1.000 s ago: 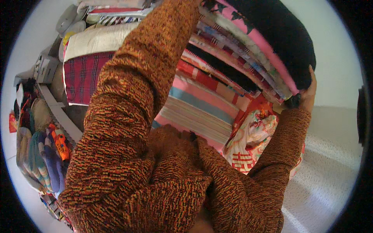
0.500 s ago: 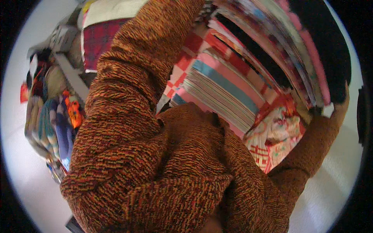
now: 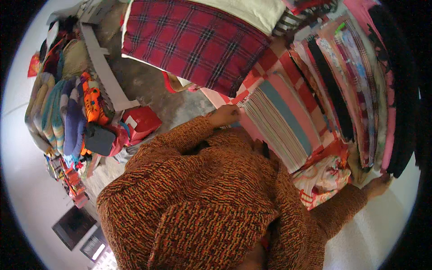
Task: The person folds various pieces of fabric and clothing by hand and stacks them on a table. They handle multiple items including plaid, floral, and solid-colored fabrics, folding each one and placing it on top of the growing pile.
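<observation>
My left hand (image 3: 225, 115) is closed at the near left corner of a folded striped cloth (image 3: 279, 126) in pink, blue and white, and seems to pinch its edge. My right hand (image 3: 378, 185) reaches to the lower end of a black folded cloth (image 3: 402, 112) at the far right. Its fingers look closed on that end, though partly hidden. Between the hands lies a crumpled red and white printed cloth (image 3: 321, 180). A red and white checked cloth (image 3: 265, 63) shows beneath the striped one.
A row of folded cloths (image 3: 355, 85) stands right of the striped cloth. A dark red plaid cloth (image 3: 193, 40) lies at the top. Folded clothes (image 3: 67, 117), a red bag (image 3: 141, 123) and a grey bar (image 3: 101, 67) are at left.
My left arm has swung back from the far side to the striped cloth, uncovering the plaid cloth. My right hand appears lower, still at the black cloth. The view has shifted.
</observation>
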`<state>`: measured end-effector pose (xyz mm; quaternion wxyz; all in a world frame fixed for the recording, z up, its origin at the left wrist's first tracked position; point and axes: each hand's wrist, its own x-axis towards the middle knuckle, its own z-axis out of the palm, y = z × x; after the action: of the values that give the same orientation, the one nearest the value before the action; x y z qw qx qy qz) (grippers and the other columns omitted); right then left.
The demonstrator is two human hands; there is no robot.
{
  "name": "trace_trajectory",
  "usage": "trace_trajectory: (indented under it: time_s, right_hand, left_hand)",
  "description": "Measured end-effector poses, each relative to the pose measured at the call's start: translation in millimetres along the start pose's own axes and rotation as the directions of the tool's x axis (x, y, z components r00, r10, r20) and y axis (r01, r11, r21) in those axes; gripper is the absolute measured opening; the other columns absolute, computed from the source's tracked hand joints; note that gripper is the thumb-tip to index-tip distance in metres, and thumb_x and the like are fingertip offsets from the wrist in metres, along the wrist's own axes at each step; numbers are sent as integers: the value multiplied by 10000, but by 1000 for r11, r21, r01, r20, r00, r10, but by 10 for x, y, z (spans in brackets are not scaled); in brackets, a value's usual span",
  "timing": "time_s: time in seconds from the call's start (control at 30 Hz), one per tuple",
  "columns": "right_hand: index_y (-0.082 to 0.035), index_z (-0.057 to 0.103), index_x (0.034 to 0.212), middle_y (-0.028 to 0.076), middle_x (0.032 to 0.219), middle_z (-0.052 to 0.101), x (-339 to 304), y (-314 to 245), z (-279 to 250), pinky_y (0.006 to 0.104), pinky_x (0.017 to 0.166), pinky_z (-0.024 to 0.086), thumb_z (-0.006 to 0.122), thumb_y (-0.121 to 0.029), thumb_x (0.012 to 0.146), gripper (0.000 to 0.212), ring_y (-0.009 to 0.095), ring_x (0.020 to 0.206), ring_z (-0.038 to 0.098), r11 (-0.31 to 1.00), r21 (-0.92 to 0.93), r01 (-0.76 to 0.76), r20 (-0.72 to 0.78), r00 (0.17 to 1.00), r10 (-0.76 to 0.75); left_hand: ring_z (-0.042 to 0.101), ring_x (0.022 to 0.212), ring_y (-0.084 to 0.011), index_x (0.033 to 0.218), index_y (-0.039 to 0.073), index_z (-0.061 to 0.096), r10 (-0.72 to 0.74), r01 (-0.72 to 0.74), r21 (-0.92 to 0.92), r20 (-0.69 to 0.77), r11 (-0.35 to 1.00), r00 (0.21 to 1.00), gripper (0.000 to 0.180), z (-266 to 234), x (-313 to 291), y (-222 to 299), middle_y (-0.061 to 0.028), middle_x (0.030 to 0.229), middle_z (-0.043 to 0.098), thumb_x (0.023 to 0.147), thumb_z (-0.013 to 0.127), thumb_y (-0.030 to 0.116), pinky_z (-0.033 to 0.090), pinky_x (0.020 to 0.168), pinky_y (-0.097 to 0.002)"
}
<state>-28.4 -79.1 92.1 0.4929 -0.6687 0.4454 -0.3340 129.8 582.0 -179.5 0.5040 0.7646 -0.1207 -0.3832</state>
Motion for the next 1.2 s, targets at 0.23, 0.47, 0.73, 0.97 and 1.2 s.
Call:
trace_trajectory:
  time_s: [0.23,0.47,0.73,0.97,1.2]
  right_hand:
    - [-53,635,944,76,969,617,-1219,1160,383,330,761,471,544,-311,880,281,178,874,575,962,219,-161,40,987,156]
    - [-108,575,990,49,1001,581,-2149,2788,147,354,825,441,545,-234,875,173,191,956,537,808,247,-536,154,845,513]
    - [-84,542,955,74,815,584,-3178,4134,-216,383,566,457,668,-308,791,304,219,646,564,794,-282,-538,190,780,596]
    - [3,490,1154,153,1067,598,-3542,4361,150,425,780,467,799,-368,604,732,301,948,582,538,-809,-235,-83,953,292]
    - [4,474,1186,147,1113,581,-3332,3933,494,404,824,459,791,-307,613,725,285,986,565,618,-612,-493,-100,824,558]
  left_hand:
    - [609,877,-287,1074,-5,567,-87,137,156,-293,978,952,552,-32,56,-697,-176,1029,590,696,739,359,494,748,-376]
    - [526,1087,-309,1263,-37,459,-229,228,18,50,973,972,854,236,395,-1035,-237,1246,469,626,804,417,461,869,-408]
    - [497,1126,-302,1242,-48,451,-182,191,103,-90,976,979,930,569,418,-670,-215,1231,490,545,850,421,445,899,-402]
    - [570,991,-223,1210,-45,455,-33,33,-7,-124,999,992,792,605,631,-929,-145,1052,607,612,841,303,462,862,-352]
    - [591,954,-207,1191,-62,465,-416,416,9,5,909,909,710,491,822,-1042,-143,1036,619,647,825,217,477,838,-350]
